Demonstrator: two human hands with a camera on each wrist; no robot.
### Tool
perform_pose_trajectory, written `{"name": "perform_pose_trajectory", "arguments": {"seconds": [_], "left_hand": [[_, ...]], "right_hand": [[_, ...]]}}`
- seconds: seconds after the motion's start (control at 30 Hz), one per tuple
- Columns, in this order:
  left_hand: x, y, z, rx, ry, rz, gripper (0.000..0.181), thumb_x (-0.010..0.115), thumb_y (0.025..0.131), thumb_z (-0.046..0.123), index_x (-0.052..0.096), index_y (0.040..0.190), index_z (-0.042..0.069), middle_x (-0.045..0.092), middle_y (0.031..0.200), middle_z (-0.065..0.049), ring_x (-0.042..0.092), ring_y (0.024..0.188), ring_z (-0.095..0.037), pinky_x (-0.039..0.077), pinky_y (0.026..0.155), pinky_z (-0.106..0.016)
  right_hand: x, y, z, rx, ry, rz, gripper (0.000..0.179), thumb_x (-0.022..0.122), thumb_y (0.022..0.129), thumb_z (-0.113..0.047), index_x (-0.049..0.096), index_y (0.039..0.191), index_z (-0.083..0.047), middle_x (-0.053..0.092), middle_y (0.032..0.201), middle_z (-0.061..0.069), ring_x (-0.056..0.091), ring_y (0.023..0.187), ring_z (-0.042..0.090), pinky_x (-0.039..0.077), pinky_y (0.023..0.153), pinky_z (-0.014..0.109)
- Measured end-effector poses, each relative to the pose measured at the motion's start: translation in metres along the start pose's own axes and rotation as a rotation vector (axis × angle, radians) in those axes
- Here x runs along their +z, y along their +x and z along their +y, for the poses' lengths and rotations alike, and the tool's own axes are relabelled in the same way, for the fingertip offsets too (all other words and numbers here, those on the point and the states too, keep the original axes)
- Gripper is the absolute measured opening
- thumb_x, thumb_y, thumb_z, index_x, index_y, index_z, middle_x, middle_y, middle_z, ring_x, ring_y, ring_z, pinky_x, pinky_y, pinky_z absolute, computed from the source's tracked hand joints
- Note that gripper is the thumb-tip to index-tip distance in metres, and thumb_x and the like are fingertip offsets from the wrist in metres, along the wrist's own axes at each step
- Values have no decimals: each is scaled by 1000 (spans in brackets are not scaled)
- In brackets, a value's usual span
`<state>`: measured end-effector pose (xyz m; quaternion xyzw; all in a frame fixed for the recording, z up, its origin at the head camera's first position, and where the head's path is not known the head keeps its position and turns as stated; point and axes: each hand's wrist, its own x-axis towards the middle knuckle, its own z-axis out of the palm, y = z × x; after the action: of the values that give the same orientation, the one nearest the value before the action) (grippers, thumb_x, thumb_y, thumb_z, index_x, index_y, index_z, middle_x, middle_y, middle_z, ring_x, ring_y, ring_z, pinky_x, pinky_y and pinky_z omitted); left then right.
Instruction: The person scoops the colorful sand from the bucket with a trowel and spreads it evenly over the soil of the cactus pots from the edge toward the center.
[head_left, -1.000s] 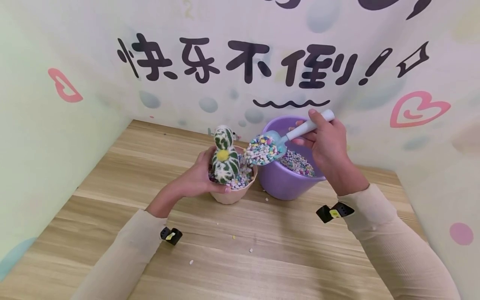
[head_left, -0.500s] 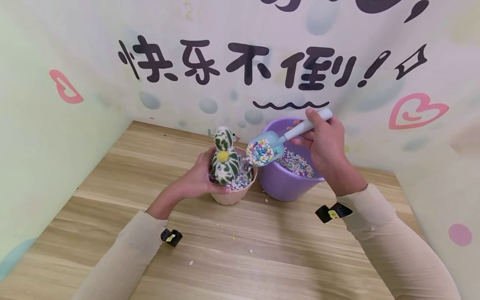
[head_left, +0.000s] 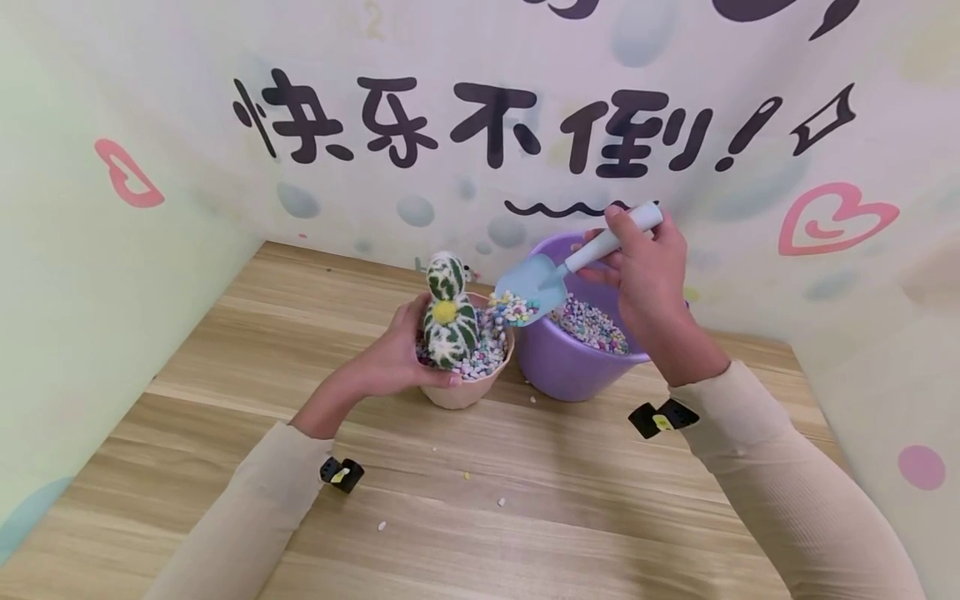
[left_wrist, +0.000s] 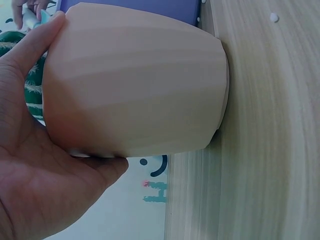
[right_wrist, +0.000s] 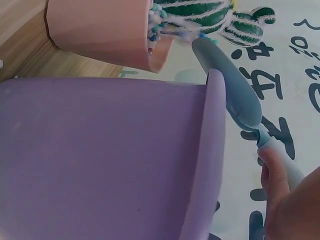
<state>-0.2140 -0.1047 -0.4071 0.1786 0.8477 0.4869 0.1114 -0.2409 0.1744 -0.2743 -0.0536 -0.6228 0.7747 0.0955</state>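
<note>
My left hand [head_left: 390, 358] grips a peach flower pot [left_wrist: 135, 80] by its rim, the thumb across the front. A fuzzy green-and-white cactus [head_left: 450, 321] with a yellow tuft stands in it, amid multicoloured pebbles [head_left: 483, 358]. In my right hand [head_left: 652, 271] is the white handle of a light blue hand trowel [head_left: 543, 283]. Its scoop tilts down toward the pot's right rim, and pebbles slide off the tip into the pot, as the right wrist view also shows. Several pebbles remain at the front of the scoop.
Right of the pot stands a purple bucket [head_left: 570, 375], partly filled with the same pebbles [head_left: 592, 325]. Stray pebbles [head_left: 502, 502] lie on the wooden table [head_left: 420, 533]. A printed cloth backdrop [head_left: 465, 50] rises behind the table.
The right hand has raised the trowel's handle and tipped its scoop further. The heap in the scoop has shrunk as pebbles run into the pot. My left hand and the pot have stayed put.
</note>
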Motion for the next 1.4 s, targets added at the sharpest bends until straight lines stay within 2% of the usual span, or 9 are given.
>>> {"name": "perform_pose_trajectory", "arguments": {"seconds": [0.27, 0.63, 0.73, 0.83, 0.93, 1.0, 1.13, 1.2, 1.4], "left_hand": [[0, 1, 1, 1, -4, -14, 127, 88, 68, 26, -3, 155, 5, 5, 155, -26, 20, 142, -43, 20, 116, -56], [-4, 3, -2, 23, -2, -56, 127, 87, 70, 28, -4, 155, 6, 6, 155, -26, 20, 142, -41, 22, 116, -55], [-8, 6, -5, 70, -25, -80, 124, 86, 71, 26, -3, 155, 7, 10, 154, -24, 22, 142, -39, 24, 116, -54], [-10, 8, -6, 145, -70, -89, 116, 87, 70, 20, 8, 154, 8, 21, 151, -20, 30, 139, -35, 26, 115, -52], [-8, 8, -4, 203, -82, -52, 107, 88, 68, 15, 20, 150, 5, 34, 144, -19, 37, 135, -33, 28, 115, -51], [-5, 2, -1, 172, -39, 1, 108, 88, 68, 17, 19, 150, 2, 32, 146, -21, 34, 136, -36, 26, 115, -53], [8, -16, 7, -40, 94, 122, 121, 83, 74, 38, 0, 154, 1, 9, 156, -26, 23, 141, -45, 24, 113, -59], [15, -23, 12, -121, 137, 175, 127, 80, 74, 51, -5, 155, 2, 2, 158, -26, 22, 141, -48, 26, 111, -61], [39, -24, 23, -158, 114, 346, 139, 84, 63, 60, -3, 155, 4, 2, 159, -19, 23, 141, -43, 31, 110, -58]], "right_hand": [[8, -5, -4, -83, -43, -24, 28, 72, 89, -23, 52, 101, -8, 69, 88, 13, 72, 77, 28, 59, 64, 41], [14, -11, -1, -295, -117, -136, 27, 71, 89, -21, 52, 103, -8, 69, 93, 17, 72, 83, 28, 59, 65, 40], [12, -9, -3, -288, -94, -111, 28, 71, 89, -22, 52, 103, -7, 69, 93, 17, 72, 83, 29, 59, 66, 40], [3, -3, -10, -229, -15, -52, 30, 72, 88, -23, 53, 104, -5, 69, 91, 17, 72, 83, 30, 59, 67, 42], [-11, 7, -20, -150, 81, 14, 32, 74, 87, -22, 54, 105, -5, 69, 91, 18, 72, 84, 33, 58, 67, 44], [-23, 14, -27, -101, 119, 53, 34, 75, 85, -22, 55, 106, -5, 70, 91, 18, 72, 85, 34, 58, 66, 44], [-45, 28, -39, -52, 94, 84, 39, 78, 83, -23, 55, 109, -6, 71, 90, 16, 72, 84, 32, 58, 63, 43], [-53, 33, -42, -53, 64, 77, 39, 80, 81, -22, 56, 107, -6, 72, 89, 15, 73, 81, 30, 58, 61, 42], [-64, 42, -38, -97, -37, 3, 32, 80, 81, -18, 58, 100, -5, 72, 85, 11, 73, 76, 24, 58, 61, 38]]}}
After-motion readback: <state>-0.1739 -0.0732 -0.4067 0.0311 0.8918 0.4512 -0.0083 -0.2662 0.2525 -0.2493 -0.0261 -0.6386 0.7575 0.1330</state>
